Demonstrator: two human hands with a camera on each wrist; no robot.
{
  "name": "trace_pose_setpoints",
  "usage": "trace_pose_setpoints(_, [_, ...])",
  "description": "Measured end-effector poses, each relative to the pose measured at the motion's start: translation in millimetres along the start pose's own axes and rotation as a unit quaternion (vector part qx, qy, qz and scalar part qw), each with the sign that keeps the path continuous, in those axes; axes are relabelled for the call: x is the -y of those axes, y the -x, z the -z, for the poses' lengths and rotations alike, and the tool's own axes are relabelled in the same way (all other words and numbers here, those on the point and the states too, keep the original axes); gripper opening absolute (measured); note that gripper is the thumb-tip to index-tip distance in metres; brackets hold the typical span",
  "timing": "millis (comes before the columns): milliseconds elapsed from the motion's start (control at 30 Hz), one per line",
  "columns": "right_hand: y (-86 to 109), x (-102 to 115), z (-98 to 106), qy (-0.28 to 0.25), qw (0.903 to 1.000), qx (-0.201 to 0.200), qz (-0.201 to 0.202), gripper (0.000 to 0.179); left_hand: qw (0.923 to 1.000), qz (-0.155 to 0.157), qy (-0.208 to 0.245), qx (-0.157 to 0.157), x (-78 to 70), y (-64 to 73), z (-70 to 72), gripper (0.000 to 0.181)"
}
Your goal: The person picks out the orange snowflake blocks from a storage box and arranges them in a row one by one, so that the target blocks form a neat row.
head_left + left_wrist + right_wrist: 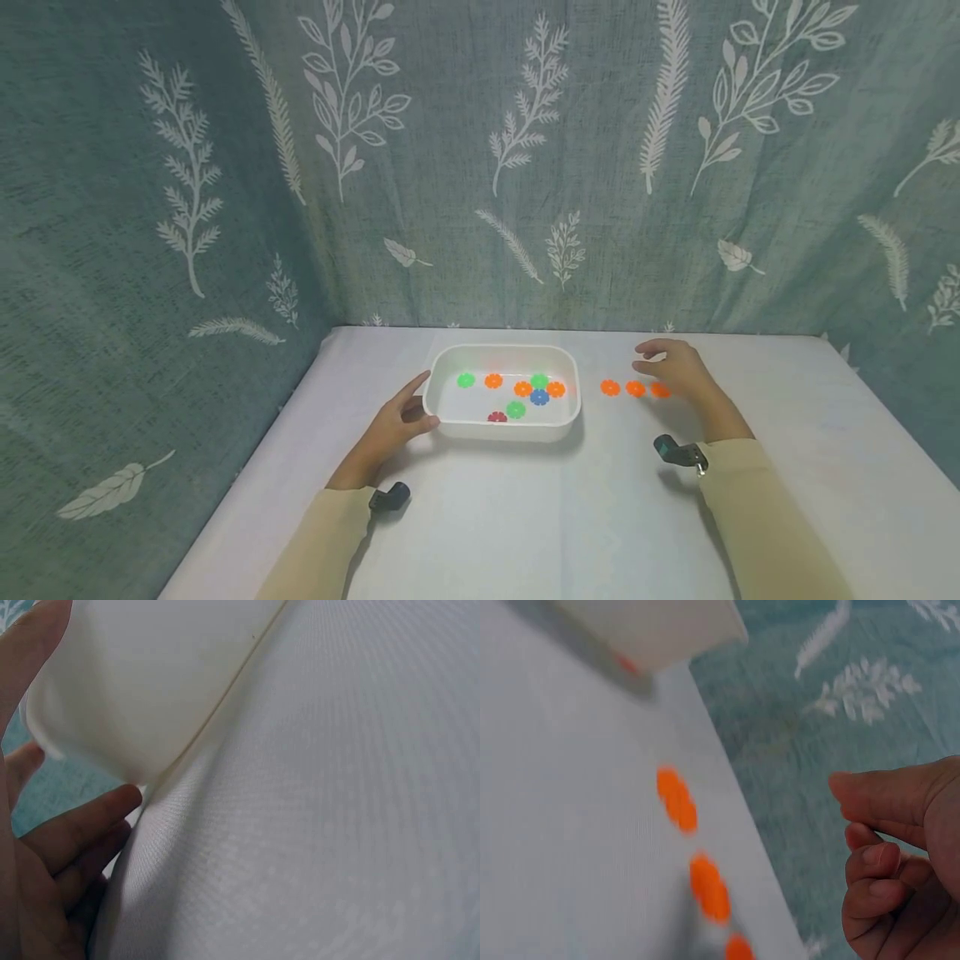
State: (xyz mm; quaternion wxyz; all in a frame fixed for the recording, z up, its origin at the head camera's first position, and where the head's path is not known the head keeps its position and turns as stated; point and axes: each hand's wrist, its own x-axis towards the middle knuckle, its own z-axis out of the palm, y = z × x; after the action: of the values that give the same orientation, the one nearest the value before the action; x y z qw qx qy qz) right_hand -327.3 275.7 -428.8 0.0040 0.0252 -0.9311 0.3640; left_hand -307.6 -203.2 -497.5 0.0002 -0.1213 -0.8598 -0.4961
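A white plastic tray [487, 432] stands on the table, with small notched discs inside: orange [492, 381], green [466, 380], one blue [539, 397] and one red [497, 417]. My left hand [395, 425] holds the tray's left end, thumb at the near corner and fingers along the side. In the left wrist view, fingertips [124, 801] touch or lie very near the tray's wall [142, 682]. To the right, three orange discs [611, 387] lie in a row. Above their right end hovers my right hand [678, 371], its fingers loosely bent, nothing visible between them.
White cloth covers the table [487, 517]. A green leaf-patterned curtain [450, 183] hangs behind it and along the left side. A small dark wrist camera [390, 497] sits on the left wrist, and another camera [678, 452] on the right.
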Motion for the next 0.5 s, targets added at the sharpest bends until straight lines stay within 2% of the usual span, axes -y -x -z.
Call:
trace_pose_setpoints(200, [-9.7,24.5,-14.9,-0.011,0.9995,0.008,0.029,0.045,1.0000,0.005,0.001,0.001,0.4,-1.6,-1.0,0.090])
trace_pose_setpoints(333, [-14.0,39.2,-25.6,-0.027,0.9993,0.013,0.025,0.044,1.0000,-0.002,0.003,0.002,-0.1,-1.1,-0.9,0.090])
trace_pose_setpoints(500, [-16.3,57.4,-41.8,-0.064,0.9976,0.017,0.022,0.043,1.0000,0.009,0.002,0.001,0.9,0.4,-0.2,0.090])
